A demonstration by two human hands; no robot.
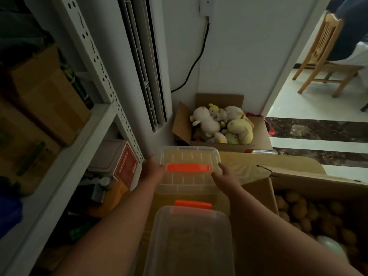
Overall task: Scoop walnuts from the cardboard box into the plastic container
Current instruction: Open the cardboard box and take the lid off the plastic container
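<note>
Between a metal shelf (65, 156) and the cardboard box (310, 182), both hands hold a clear lid (189, 156) with an orange handle. Left hand (152, 170) clasps its left edge; right hand (225, 175) pinches its right edge, fingers curled, probably lifting it clear so the plastic container (191, 236) below stays open. Walnuts (302, 212) lie heaped in the cardboard box just right of it, untouched. Beyond sits a box of plush toys (221, 124).
</note>
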